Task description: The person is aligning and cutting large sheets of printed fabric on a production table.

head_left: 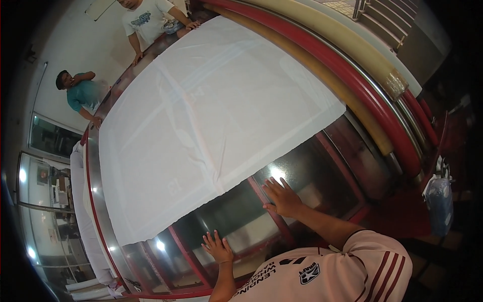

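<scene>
A large thin white sheet (201, 121), creased in its middle and faintly marked, covers most of a long table with dark panels (314, 166) and red bars. Whether it is cloth or paper I cannot tell. My left hand (219, 247), its fingers spread, is at a dark panel just below the sheet's near edge. Further right, my right hand (283, 196) is spread by a red bar, also off the sheet. Both hold nothing. Contact with the surface looks likely but is hard to confirm.
Long red, tan and cream rollers (347, 70) run along the right. A person in a white shirt (146, 20) touches the far edge. Another, in teal (85, 93), leans at the left edge. A plastic bag (439, 199) hangs or stands at right. White fabric (84, 201) lies along the left side.
</scene>
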`<state>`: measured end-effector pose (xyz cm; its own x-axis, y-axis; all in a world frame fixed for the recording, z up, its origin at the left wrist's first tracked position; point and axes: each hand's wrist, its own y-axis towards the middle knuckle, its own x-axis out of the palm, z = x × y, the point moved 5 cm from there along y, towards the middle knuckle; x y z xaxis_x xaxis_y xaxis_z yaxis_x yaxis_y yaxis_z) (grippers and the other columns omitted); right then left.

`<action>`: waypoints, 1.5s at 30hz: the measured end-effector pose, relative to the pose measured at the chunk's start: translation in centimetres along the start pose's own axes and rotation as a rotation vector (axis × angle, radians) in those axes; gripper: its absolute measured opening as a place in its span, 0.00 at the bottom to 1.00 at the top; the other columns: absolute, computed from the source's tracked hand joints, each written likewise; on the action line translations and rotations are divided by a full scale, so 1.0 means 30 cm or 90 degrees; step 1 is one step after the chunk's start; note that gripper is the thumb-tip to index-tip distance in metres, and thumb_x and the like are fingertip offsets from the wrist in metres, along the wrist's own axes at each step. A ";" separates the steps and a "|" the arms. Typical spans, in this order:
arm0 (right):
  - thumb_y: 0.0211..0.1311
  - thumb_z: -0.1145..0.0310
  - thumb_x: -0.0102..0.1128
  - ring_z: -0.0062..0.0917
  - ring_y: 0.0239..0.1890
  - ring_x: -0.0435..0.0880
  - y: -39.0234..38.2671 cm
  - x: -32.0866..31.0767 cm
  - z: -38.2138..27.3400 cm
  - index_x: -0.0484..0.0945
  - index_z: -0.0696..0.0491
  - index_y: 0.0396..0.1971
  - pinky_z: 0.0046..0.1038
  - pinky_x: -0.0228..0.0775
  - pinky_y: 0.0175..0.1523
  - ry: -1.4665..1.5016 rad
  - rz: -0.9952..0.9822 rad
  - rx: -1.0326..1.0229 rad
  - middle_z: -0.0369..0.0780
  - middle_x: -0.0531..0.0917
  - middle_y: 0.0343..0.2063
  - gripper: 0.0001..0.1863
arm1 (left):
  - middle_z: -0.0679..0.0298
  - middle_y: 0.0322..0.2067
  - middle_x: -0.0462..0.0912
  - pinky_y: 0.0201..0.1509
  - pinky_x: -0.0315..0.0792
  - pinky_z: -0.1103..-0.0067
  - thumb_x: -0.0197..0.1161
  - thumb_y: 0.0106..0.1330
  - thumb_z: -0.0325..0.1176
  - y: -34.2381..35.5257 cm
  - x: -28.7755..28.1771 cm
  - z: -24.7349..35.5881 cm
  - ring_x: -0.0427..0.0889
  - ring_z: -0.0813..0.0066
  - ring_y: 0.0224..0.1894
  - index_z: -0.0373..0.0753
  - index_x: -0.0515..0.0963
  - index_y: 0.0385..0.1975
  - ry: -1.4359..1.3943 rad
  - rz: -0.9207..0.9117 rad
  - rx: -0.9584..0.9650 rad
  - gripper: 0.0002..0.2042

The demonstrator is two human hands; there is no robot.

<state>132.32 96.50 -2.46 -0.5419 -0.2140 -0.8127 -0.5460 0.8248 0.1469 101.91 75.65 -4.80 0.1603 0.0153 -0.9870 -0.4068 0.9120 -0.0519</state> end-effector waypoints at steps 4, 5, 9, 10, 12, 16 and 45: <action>0.70 0.44 0.56 0.39 0.74 0.65 -0.001 -0.006 -0.019 0.70 0.55 0.66 0.52 0.48 0.77 -0.092 0.024 -0.025 0.47 0.70 0.69 0.36 | 0.52 0.75 0.58 0.79 0.35 0.45 0.53 0.74 0.43 0.002 -0.005 0.000 0.49 0.47 0.79 0.47 0.67 0.72 -0.005 0.009 0.001 0.26; 0.69 0.44 0.57 0.39 0.74 0.65 0.002 -0.005 -0.018 0.71 0.55 0.65 0.52 0.48 0.77 -0.094 0.013 -0.011 0.46 0.70 0.69 0.35 | 0.52 0.75 0.58 0.79 0.35 0.45 0.53 0.74 0.43 0.000 -0.006 -0.001 0.49 0.48 0.79 0.47 0.67 0.72 -0.006 0.006 -0.006 0.26; 0.68 0.45 0.59 0.38 0.74 0.64 0.002 -0.010 -0.044 0.74 0.54 0.63 0.51 0.48 0.76 -0.111 0.046 -0.016 0.44 0.71 0.68 0.32 | 0.52 0.75 0.58 0.79 0.35 0.45 0.53 0.74 0.45 -0.007 -0.013 -0.006 0.49 0.47 0.79 0.47 0.67 0.71 -0.025 0.017 -0.003 0.26; 0.69 0.45 0.59 0.38 0.74 0.64 0.001 -0.007 -0.045 0.74 0.53 0.63 0.51 0.48 0.76 -0.123 0.042 -0.008 0.43 0.71 0.68 0.32 | 0.52 0.75 0.58 0.79 0.35 0.45 0.53 0.74 0.45 -0.008 -0.015 -0.007 0.49 0.47 0.79 0.47 0.67 0.71 -0.031 0.023 -0.001 0.26; 0.69 0.46 0.58 0.37 0.74 0.63 -0.004 -0.003 -0.048 0.74 0.53 0.63 0.50 0.47 0.77 -0.125 0.053 -0.013 0.43 0.71 0.68 0.31 | 0.52 0.75 0.58 0.79 0.35 0.45 0.53 0.74 0.47 -0.010 -0.019 -0.007 0.49 0.47 0.79 0.47 0.67 0.71 -0.041 0.030 0.005 0.27; 0.71 0.46 0.54 0.33 0.77 0.55 -0.013 0.028 -0.037 0.69 0.51 0.67 0.47 0.40 0.80 -0.122 0.000 0.021 0.41 0.66 0.72 0.33 | 0.51 0.75 0.58 0.79 0.35 0.45 0.54 0.74 0.50 -0.025 -0.036 -0.008 0.48 0.47 0.79 0.48 0.67 0.72 -0.041 0.040 0.024 0.28; 0.71 0.49 0.59 0.53 0.75 0.58 -0.409 0.352 -0.604 0.64 0.58 0.70 0.46 0.54 0.77 -0.177 0.038 0.259 0.58 0.62 0.72 0.37 | 0.44 0.65 0.74 0.70 0.67 0.65 0.63 0.72 0.37 -1.414 -0.284 -1.219 0.72 0.47 0.69 0.40 0.74 0.66 -0.368 0.266 -0.267 0.23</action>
<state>121.73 74.65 -2.63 -0.3434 -0.0574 -0.9374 -0.1952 0.9807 0.0115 84.91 21.84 0.24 0.3122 0.6327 -0.7087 -0.8188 0.5575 0.1370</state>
